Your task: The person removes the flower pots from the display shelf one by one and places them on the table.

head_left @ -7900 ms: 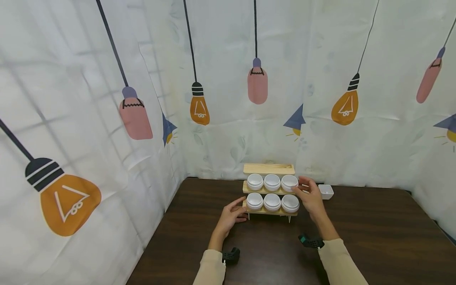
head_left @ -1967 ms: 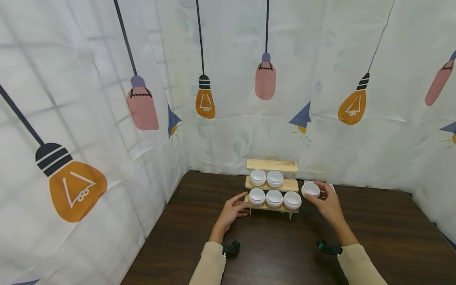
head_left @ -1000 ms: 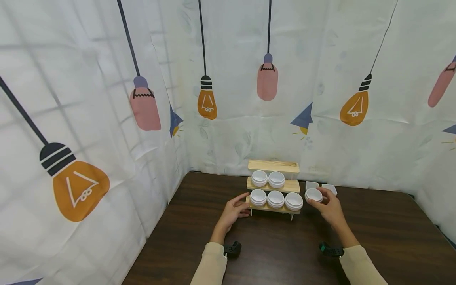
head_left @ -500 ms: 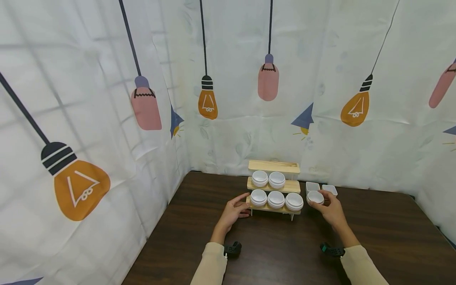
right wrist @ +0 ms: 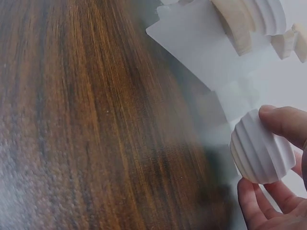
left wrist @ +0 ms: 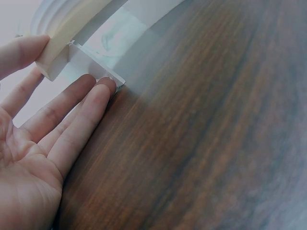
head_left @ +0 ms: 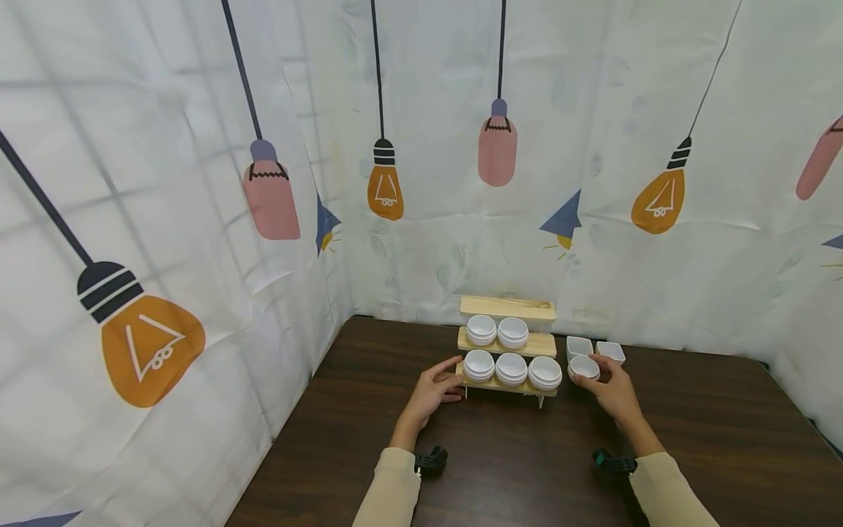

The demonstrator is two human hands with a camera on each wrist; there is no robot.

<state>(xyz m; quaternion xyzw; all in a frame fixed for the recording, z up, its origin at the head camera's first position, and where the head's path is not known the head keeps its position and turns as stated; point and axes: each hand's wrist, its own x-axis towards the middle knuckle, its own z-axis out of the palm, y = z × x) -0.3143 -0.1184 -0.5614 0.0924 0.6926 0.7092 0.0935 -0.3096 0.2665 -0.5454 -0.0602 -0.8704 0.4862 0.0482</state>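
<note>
A tiered wooden stand holds white round cups: two on its middle shelf, three on the front shelf. My left hand touches the stand's left end; the left wrist view shows fingertips against the wooden shelf end and beside the clear support. To the right of the stand my right hand holds a white cup between thumb and fingers. Ribbed sides of that cup show in the right wrist view. It overlaps the front of a small white square dish in the head view.
A second white square dish stands just behind my right fingers. The stand's back shelf bears no cups. A dark wood table lies under everything, and a white curtain with printed lamps hangs behind.
My right hand has taken the rightmost cup off the middle shelf, carried it right and brought it lower before the square dishes. My left hand has stayed at the stand's left end.
</note>
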